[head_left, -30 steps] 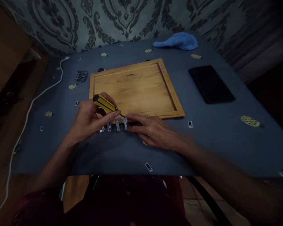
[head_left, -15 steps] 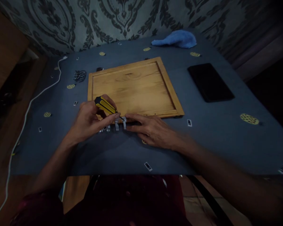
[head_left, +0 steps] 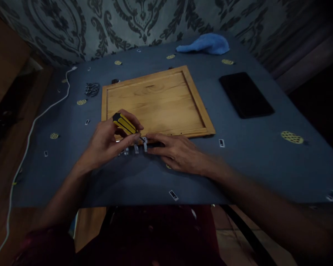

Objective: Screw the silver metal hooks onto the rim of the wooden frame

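My left hand [head_left: 105, 142] is closed round a screwdriver [head_left: 124, 123] with a yellow and black handle, its tip pointing down-right at a row of small metal hooks [head_left: 135, 147] along the near edge of a wooden board [head_left: 155, 101]. My right hand [head_left: 177, 151] lies on the blue table cover just right of the hooks, fingers stretched toward the rightmost hook and touching it near the screwdriver tip. Whether those fingers pinch anything is hidden in the dim light.
A black phone [head_left: 245, 94] lies at the right, a blue cloth [head_left: 204, 43] at the far edge. A pile of metal hooks [head_left: 91, 88] sits left of the board. A white cable [head_left: 36, 118] runs along the left table edge. Patterned wall behind.
The view has shifted slightly; the hands hold the same pose at the hooks, with the screwdriver handle tilted a little more upright.
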### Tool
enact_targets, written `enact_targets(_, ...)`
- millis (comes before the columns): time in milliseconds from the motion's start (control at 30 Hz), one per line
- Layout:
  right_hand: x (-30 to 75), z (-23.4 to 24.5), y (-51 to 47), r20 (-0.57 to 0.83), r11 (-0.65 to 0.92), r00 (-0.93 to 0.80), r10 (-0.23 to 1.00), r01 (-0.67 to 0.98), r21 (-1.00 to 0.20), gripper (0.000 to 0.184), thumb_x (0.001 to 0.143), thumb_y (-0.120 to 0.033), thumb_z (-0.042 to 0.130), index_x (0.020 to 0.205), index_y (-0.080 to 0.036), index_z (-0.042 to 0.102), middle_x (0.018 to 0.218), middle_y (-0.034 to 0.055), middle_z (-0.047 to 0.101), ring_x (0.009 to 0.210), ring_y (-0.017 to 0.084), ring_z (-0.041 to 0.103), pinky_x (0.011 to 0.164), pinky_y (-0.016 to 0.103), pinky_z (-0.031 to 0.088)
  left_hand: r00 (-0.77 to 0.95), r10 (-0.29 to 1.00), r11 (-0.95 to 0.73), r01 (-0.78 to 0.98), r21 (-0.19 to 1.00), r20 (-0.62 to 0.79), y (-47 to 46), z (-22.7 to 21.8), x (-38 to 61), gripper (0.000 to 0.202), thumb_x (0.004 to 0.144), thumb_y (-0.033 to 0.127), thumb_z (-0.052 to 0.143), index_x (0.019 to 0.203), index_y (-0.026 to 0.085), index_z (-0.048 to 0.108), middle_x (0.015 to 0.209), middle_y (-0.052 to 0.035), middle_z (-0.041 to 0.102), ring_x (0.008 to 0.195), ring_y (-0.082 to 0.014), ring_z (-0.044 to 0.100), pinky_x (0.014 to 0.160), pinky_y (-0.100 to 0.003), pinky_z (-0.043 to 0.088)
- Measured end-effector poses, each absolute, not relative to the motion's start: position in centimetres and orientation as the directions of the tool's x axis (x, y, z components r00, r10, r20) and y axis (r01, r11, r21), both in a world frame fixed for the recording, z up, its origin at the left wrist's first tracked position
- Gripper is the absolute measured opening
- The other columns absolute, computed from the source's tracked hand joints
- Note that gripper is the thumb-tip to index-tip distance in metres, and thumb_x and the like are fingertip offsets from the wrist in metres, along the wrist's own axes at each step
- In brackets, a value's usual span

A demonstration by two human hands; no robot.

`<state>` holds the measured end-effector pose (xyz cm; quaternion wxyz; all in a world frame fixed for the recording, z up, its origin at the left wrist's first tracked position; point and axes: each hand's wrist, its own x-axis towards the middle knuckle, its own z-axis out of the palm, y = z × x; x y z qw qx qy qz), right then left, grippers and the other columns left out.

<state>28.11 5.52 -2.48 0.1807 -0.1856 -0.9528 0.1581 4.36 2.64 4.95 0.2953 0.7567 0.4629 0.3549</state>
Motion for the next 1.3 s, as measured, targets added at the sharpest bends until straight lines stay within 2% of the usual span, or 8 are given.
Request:
enact_targets(133,28.1,-2.4,5.5,0.274,0.881,-0.868,0.414,0.307,-0.359,0.041,0.088,-0.004,0.057,0.123,-0.021,0.071,0.147,0.0146,0.057,0.111,0.027,0.07,0.075,0.035,0.06,0.289,0.939,-0.285,0.348,0.893,0.188,2.4,4.9,4.6,0.026,0.087,0.029,0.076,0.108,0.021,0.061,0.105,-0.004,0.072,0.101,-0.019,0.073,0.078,-0.026,0.062)
enact_targets(367,28.1,-2.5,5.6,0.289,0.883,-0.867,0.405,0.29,-0.368,0.039,0.089,-0.005,0.058,0.123,-0.021,0.07,0.146,0.0144,0.057,0.111,0.027,0.07,0.079,0.038,0.061,0.317,0.93,-0.274,0.259,0.926,0.187,2.0,5.7,4.4,0.022,0.091,0.023,0.071,0.111,0.022,0.063,0.109,-0.0044,0.073,0.104,-0.0196,0.073,0.081,-0.027,0.063)
enact_targets(600,28.0,-2.3,5.5,0.288,0.879,-0.866,0.409,0.29,-0.379,0.037,0.09,-0.006,0.058,0.122,-0.02,0.071,0.146,0.0144,0.058,0.105,0.026,0.072,0.076,0.038,0.06,0.312,0.919,-0.343,0.334,0.878,0.241,2.0,5.5,4.0,0.024,0.088,0.021,0.076,0.109,0.023,0.065,0.103,-0.0023,0.077,0.1,-0.0203,0.076,0.084,-0.03,0.063)
enact_targets(800,28.1,-2.0,5.4,0.265,0.875,-0.866,0.423,0.315,-0.369,0.037,0.091,-0.007,0.058,0.123,-0.022,0.071,0.146,0.012,0.059,0.103,0.023,0.071,0.076,0.035,0.058,0.2,0.91,-0.414,0.435,0.8,0.362,2.1,4.9,4.9,0.027,0.08,0.026,0.085,0.1,0.024,0.067,0.092,0.0011,0.075,0.087,-0.0183,0.078,0.073,-0.027,0.063)
enact_targets(933,28.1,-1.9,5.4,0.244,0.871,-0.868,0.432,0.331,-0.363,0.039,0.091,-0.008,0.059,0.125,-0.023,0.071,0.147,0.0129,0.058,0.102,0.025,0.072,0.076,0.037,0.059,0.21,0.922,-0.383,0.383,0.841,0.324,2.3,5.0,5.1,0.04,0.078,0.024,0.087,0.112,0.023,0.065,0.094,-0.0004,0.075,0.087,-0.0176,0.078,0.07,-0.023,0.064)
enact_targets(1033,28.1,-1.7,5.4,0.225,0.866,-0.873,0.433,0.334,-0.372,0.038,0.091,-0.008,0.058,0.125,-0.022,0.071,0.147,0.014,0.058,0.104,0.027,0.073,0.077,0.039,0.06,0.27,0.918,-0.369,0.318,0.873,0.289,2.3,5.4,4.6,0.037,0.086,0.021,0.079,0.118,0.024,0.062,0.098,-0.0013,0.075,0.092,-0.0179,0.077,0.071,-0.023,0.064)
enact_targets(1167,28.1,-1.5,5.4,0.215,0.861,-0.875,0.433,0.33,-0.388,0.039,0.091,-0.008,0.058,0.125,-0.021,0.071,0.149,0.0138,0.057,0.105,0.027,0.073,0.078,0.041,0.061,0.352,0.908,-0.341,0.304,0.89,0.228,2.1,6.0,3.9,0.026,0.091,0.018,0.072,0.116,0.023,0.063,0.106,-0.0042,0.074,0.104,-0.0205,0.075,0.083,-0.028,0.064)
enact_targets(1300,28.1,-1.6,5.5,0.229,0.863,-0.873,0.43,0.323,-0.388,0.039,0.09,-0.007,0.059,0.124,-0.021,0.071,0.147,0.0136,0.058,0.106,0.026,0.072,0.08,0.039,0.061,0.346,0.908,-0.371,0.404,0.836,0.236,2.2,6.0,3.8,0.022,0.09,0.022,0.075,0.109,0.023,0.066,0.105,-0.0028,0.077,0.1,-0.0209,0.076,0.083,-0.031,0.064)
